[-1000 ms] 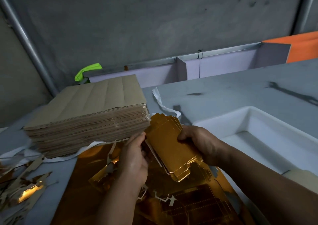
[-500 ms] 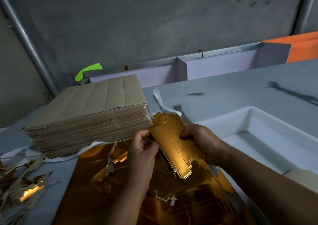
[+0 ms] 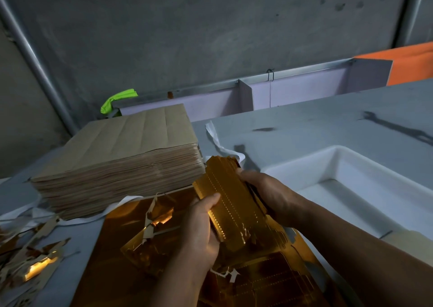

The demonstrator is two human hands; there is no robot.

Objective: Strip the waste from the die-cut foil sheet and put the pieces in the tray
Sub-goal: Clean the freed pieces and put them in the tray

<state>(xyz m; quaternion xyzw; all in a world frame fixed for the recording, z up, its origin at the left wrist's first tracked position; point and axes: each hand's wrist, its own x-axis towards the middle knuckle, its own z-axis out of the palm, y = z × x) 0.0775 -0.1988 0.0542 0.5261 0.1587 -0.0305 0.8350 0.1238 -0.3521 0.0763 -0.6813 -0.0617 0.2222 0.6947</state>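
Pieces (image 3: 230,203): gold stack above foil sheet (image 3: 121,248), left of tray (image 3: 351,166); long axis near-to-far, far end leaning left.
Left hand (image 3: 201,231): I grip its left edge.
Right hand (image 3: 269,194): I grip its right edge.

Grey surface (image 3: 316,128), smudged; dark streak (image 3: 398,129) toward far right. Left: tall stack of brown sheets (image 3: 121,156), edges squared. Near centre: gold foil sheet (image 3: 117,259) lying flat, torn openings in it, far edge just beside stack. Near left: heap of waste scraps (image 3: 32,257), gold and brown mixed. White paper strip (image 3: 82,220) along stack's near base; another white strip (image 3: 218,142) curled right of stack. Right: white tray (image 3: 375,166), well apart from stack.
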